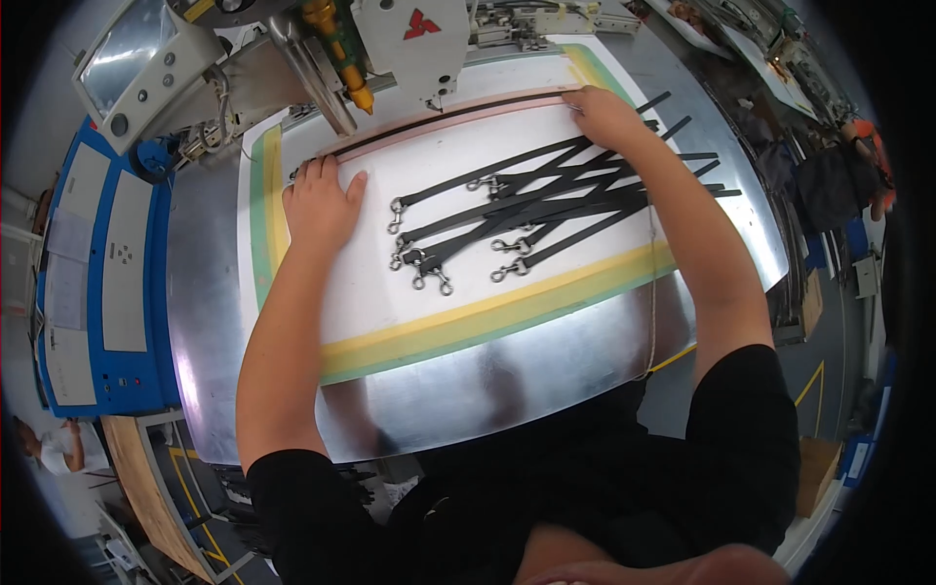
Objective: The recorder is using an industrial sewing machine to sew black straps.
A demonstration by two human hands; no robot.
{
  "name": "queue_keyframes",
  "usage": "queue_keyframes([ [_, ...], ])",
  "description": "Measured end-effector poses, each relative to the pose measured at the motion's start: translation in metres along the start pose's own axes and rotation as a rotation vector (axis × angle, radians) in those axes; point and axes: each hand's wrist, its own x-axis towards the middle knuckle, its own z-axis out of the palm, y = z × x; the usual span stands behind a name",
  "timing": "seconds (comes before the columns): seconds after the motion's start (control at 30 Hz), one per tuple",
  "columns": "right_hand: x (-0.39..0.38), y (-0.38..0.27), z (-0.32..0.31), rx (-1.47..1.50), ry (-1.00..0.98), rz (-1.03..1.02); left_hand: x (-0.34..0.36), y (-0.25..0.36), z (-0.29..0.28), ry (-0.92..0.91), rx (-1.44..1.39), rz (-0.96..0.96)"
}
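A white template board point(341, 292) with a green and yellow border lies on the metal machine table. My left hand point(320, 203) rests flat on its left part, fingers together, holding nothing. My right hand point(603, 113) presses on the far right edge of the board, by a long pink strip point(458, 117) with a dark strap along it. Between my hands lie several black straps point(556, 190) with metal snap hooks point(429, 273) at their left ends, fanned out and crossing one another.
A sewing machine head point(414, 44) hangs over the board's far edge. A control panel with a screen point(136, 58) stands at the far left, above a blue console point(107, 263). Bare metal table point(468, 380) lies between me and the board. Other people show at the picture's rim.
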Motion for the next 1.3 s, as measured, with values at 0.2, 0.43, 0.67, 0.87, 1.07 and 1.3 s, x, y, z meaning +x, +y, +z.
queue_keyframes([
  [0.2,-0.09,-0.048,-0.021,0.231,-0.153,-0.529,-0.01,-0.052,0.009,0.008,-0.187,0.166],
  [0.43,-0.106,-0.069,-0.03,0.151,-0.35,-0.282,-0.011,-0.071,0.009,-0.034,-0.245,0.258],
  [0.67,-0.114,-0.074,0.007,0.281,-0.061,-0.246,-0.007,-0.037,0.021,-0.015,-0.3,0.35],
  [0.87,-0.105,-0.143,0.017,0.258,-0.074,-0.306,0.013,-0.022,0.034,-0.05,-0.19,0.261],
  [1.07,-0.085,-0.154,-0.002,0.344,-0.162,-0.504,0.018,-0.037,0.034,-0.017,-0.246,0.329],
  [1.3,0.0,-0.229,-0.006,0.172,0.012,-0.408,0.025,-0.065,0.028,0.037,-0.358,0.242],
])
